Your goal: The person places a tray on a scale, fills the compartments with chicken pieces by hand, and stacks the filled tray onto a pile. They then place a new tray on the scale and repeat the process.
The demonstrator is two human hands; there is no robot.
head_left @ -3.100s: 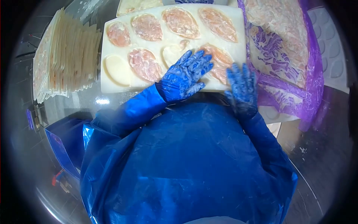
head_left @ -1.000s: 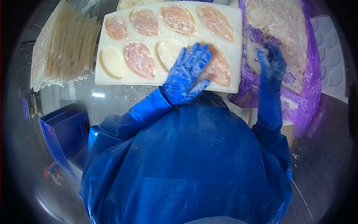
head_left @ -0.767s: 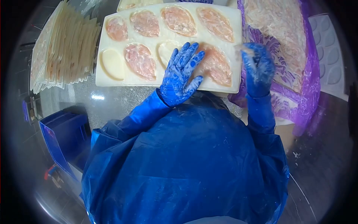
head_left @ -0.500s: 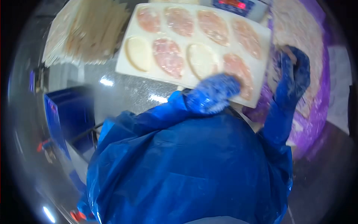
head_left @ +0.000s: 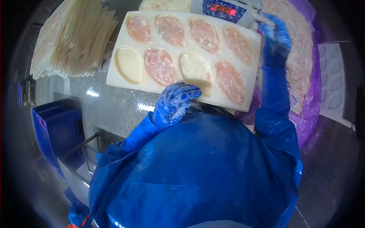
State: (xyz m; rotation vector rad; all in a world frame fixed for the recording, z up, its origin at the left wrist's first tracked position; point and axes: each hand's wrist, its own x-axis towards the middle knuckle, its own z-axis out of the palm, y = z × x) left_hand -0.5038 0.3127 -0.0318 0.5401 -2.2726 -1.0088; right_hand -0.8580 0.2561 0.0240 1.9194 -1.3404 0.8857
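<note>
A white mould tray [head_left: 142, 88] with leaf-shaped hollows lies in front of me. Pale pink raw meat pieces [head_left: 230, 81] fill several hollows, while two show mostly bare bottoms. My left hand [head_left: 173, 104], in a wet blue glove, is at the tray's front edge with its fingers stretched out and nothing in them. To the upper right, my gloved right hand [head_left: 275, 40] pinches a small pale piece of meat [head_left: 260, 18] beside the scale [head_left: 224, 10] with a red lit display. Some of its fingers are blurred.
At right, a purple plastic liner [head_left: 313, 95] surrounds a large heap of pale meat [head_left: 298, 64]. A stack of thin white sheets [head_left: 76, 41] stands at the left on the metal table [head_left: 110, 104]. A blue bin [head_left: 57, 133] is lower left; another moulded tray [head_left: 332, 79] lies far right.
My left hand has moved left from the right-hand meat piece to the tray's front edge. The right hand has gone from the meat heap up towards the scale, carrying the piece.
</note>
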